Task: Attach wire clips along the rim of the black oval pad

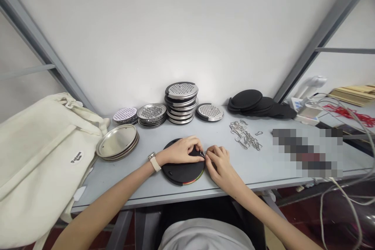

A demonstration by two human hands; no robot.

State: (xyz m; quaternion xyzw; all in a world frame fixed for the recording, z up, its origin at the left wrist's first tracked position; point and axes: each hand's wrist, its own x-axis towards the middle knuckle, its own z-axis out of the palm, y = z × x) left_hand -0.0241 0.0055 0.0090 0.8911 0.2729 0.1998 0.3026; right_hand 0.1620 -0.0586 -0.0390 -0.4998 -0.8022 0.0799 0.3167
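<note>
A round black disc (183, 172) lies flat on the table in front of me, with a strip of red, yellow and green along its near right edge. My left hand (186, 150) rests over the disc, its thumb and forefinger closed around a small silver snap hook (202, 154) at the rim. From the right, my right hand (219, 163) meets it there, fingertips pinched at the same hook. Whether the hook passes through the disc is hidden by the fingers. More silver snap hooks (247, 138) lie in a loose pile to the right.
Along the wall stand stacked round graters (181, 103), a lower grater stack (151, 113) and a single grater (210, 112). Plain metal discs (117, 140) lie left, beside a cream bag (43, 156). Black round covers (246, 99) are heaped back right. White cables (356, 218) hang at right.
</note>
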